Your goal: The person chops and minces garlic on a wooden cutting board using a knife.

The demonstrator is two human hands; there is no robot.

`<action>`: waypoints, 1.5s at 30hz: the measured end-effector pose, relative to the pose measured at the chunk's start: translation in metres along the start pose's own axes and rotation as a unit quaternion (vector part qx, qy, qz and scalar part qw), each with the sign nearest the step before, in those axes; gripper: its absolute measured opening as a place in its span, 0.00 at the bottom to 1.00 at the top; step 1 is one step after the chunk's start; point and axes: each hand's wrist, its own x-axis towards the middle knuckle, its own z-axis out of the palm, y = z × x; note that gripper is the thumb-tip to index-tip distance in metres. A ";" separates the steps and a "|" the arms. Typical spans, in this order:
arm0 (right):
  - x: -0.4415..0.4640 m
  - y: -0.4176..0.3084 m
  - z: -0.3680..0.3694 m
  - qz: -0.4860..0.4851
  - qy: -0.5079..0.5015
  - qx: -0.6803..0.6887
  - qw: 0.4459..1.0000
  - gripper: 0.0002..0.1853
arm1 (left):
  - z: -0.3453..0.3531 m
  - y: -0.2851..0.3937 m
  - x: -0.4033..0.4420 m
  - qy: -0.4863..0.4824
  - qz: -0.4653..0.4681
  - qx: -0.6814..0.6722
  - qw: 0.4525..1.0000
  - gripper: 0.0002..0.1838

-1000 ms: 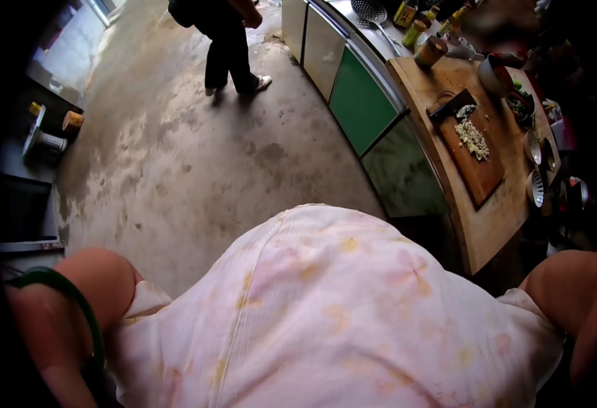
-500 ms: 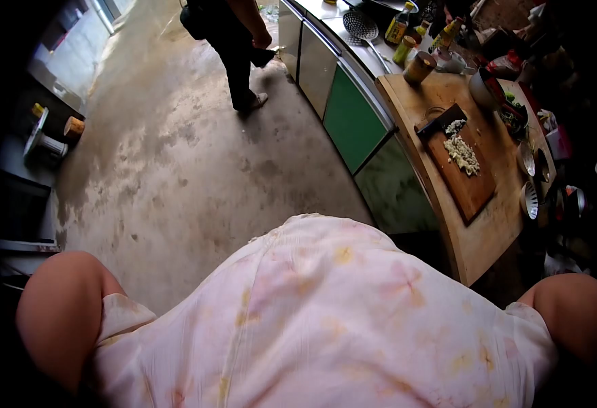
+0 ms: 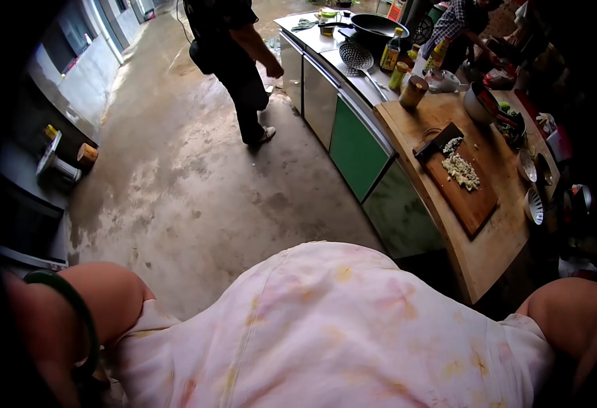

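Pale floral cloth, the wearer's garment (image 3: 332, 326), fills my view at six o'clock. At eight o'clock I have the bent left arm (image 3: 108, 299) with a green bangle (image 3: 83, 306) beside it; at four o'clock, by the frame's edge, the right arm (image 3: 564, 313). The left hand and right hand lie outside what I can see, so I cannot tell how far the fingers are open or whether they have hold of anything.

Nearest the right arm is the wooden desk (image 3: 421, 170), its near corner pointing in at four o'clock. On it, at three o'clock, the brown chopping board (image 3: 475, 211) lies slantwise, bearing a heap of chopped pale pieces (image 3: 461, 171). A dark knife (image 3: 441, 141) crosses the board's upper end, one end close to the desk's left edge. A ridged bowl (image 3: 534, 206) sits near the desk's right edge, just beyond the board.

My room to move is the concrete floor (image 3: 230, 211), stretching from seven o'clock up to eleven, bounded on the right by the cabinet (image 3: 359, 146) with its green panel. At eleven o'clock a person in dark clothes (image 3: 234, 75) stands on it, close to the cabinet's far end.
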 end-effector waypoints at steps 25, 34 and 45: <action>0.017 0.004 -0.011 0.022 0.103 0.038 0.994 0.29 | 0.023 0.004 0.006 0.075 -0.029 0.012 0.997 0.21; 0.020 0.022 0.000 0.019 0.100 0.046 0.994 0.29 | 0.043 -0.015 0.009 0.079 -0.036 -0.006 0.996 0.21; 0.039 0.024 0.008 -0.012 0.091 0.077 0.993 0.30 | 0.037 -0.011 0.007 0.076 -0.025 -0.014 0.997 0.21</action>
